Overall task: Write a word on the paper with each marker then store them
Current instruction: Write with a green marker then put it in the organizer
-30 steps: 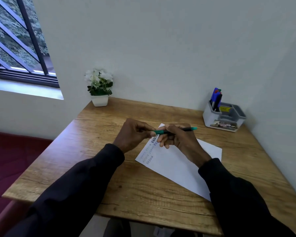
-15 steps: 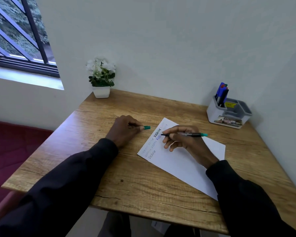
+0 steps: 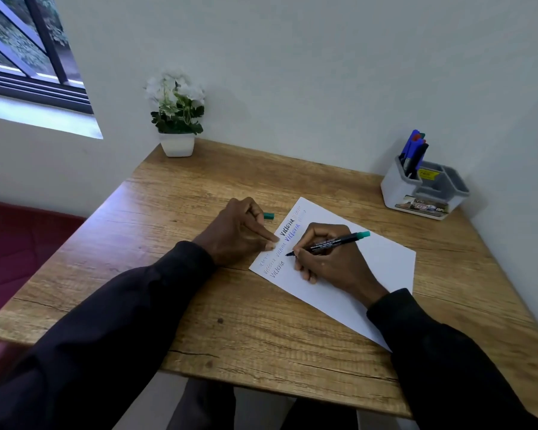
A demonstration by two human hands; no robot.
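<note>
A white sheet of paper [image 3: 370, 268] lies angled on the wooden desk [image 3: 230, 321], with several handwritten words along its left edge. My right hand [image 3: 330, 259] grips an uncapped black marker with a green end [image 3: 333, 242], its tip touching the paper below the written words. My left hand [image 3: 239, 234] rests on the desk, holding the green cap [image 3: 268, 216] while its fingertips press the paper's left edge.
A white and grey desk organiser [image 3: 423, 190] stands at the back right corner with several markers [image 3: 413, 150] upright in it. A small white pot of flowers [image 3: 177, 119] sits at the back left by the wall. A window is at upper left.
The hands pulled the cap off the marker. My left hand went down to the desk with the cap and now pins the paper; my right hand lowered the marker tip onto the sheet.
</note>
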